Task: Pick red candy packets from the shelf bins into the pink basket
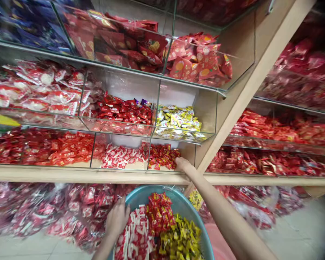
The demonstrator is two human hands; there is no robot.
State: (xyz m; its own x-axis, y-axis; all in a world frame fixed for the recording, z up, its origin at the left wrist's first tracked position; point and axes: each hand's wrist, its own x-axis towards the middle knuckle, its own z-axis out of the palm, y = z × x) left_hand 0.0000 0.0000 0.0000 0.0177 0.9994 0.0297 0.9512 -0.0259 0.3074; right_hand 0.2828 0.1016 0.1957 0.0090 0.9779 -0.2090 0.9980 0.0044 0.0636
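Observation:
My right hand (182, 164) reaches into a low shelf compartment, at the right edge of a pile of small red-and-yellow wrapped candies (162, 155). Its fingers look curled, and whatever they hold is hidden. At the left rim of a teal basin (203, 222), my left hand (117, 216) is closed over the edge. Inside the basin lie red-and-white candies (135, 231), red wrapped candies (160, 211) and yellow wrapped candies (182, 240), each kind in its own heap. The basin stands just below the shelf's wooden front edge (108, 176).
Clear dividers split the shelves into compartments. Beside the right hand's compartment are red-and-white candies (121, 156); above it, yellow-and-white packets (176, 119). A slanting wooden post (233, 108) stands to the right. Plastic bags of candy (81, 209) lie under the shelf.

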